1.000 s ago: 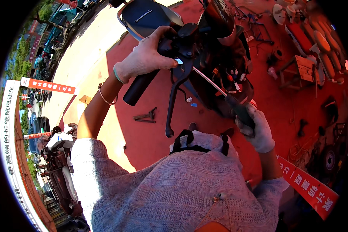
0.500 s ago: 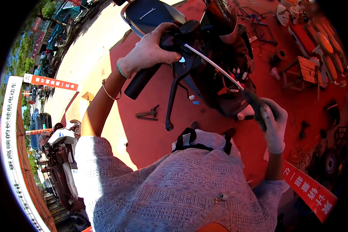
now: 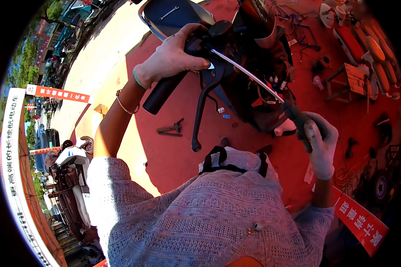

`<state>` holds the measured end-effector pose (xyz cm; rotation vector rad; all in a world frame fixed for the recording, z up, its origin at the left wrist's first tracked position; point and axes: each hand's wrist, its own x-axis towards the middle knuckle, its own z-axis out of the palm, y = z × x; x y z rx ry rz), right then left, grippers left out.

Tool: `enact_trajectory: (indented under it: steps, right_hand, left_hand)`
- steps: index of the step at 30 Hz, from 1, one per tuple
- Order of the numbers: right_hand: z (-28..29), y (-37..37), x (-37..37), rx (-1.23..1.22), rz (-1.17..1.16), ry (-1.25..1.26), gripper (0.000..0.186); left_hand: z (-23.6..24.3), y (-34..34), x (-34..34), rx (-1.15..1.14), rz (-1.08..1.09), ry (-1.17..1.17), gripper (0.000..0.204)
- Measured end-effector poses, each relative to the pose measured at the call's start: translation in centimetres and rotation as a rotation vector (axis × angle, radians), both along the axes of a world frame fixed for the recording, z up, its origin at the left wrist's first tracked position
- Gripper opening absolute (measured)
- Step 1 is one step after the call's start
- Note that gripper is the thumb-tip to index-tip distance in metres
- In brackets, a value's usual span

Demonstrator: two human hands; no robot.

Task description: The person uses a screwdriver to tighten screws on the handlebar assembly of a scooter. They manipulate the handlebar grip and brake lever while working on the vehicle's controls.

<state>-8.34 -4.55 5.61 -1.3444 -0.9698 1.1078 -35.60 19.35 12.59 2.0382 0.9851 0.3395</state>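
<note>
My left hand (image 3: 171, 60), in a pale knit glove, is wrapped around the black control housing at the inner end of a scooter's handlebar grip (image 3: 162, 95). Its thumb lies along the near side of the housing. A long black brake lever (image 3: 202, 111) sticks out toward me below it. In my gloved right hand (image 3: 323, 144) is a screwdriver (image 3: 258, 84), held by its dark handle. The bright shank slants up to the left, and its tip meets the housing close to my left thumb. Whether the tip sits in a screw is too small to tell.
A wrench (image 3: 169, 13) lies on the black scooter seat (image 3: 158, 9). Loose connectors (image 3: 226, 116) hang beside the front body. On the red floor are a dark metal tool (image 3: 170, 127) and, to the right, a wooden stool (image 3: 349, 82). Another scooter (image 3: 73, 178) is at left.
My right hand has shifted slightly to the right with the screwdriver. The tip stays at the housing, and my left hand keeps its hold.
</note>
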Motion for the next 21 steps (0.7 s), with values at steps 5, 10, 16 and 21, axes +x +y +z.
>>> enact_trajectory:
  steps: [5, 10, 16, 21]
  right_hand:
    - [0.7, 0.4, 0.1, 0.015, 0.039, -0.014, 0.032]
    - [1.1, 0.5, -0.1, -0.022, 0.027, -0.019, 0.031]
    - [2.2, 0.0, -1.1, -0.091, 0.001, -0.023, 0.031]
    - [2.7, -0.4, -2.1, -0.069, -0.031, -0.083, 0.031]
  left_hand:
    - [-0.4, 0.3, -0.3, 0.092, -0.023, 0.011, 0.078]
    - [-0.1, 0.0, 0.0, 0.033, -0.002, 0.004, 0.077]
    - [-0.5, 0.5, -0.3, 0.031, -0.019, -0.013, 0.077]
    - [-1.0, 1.1, -0.5, 0.113, -0.061, -0.007, 0.077]
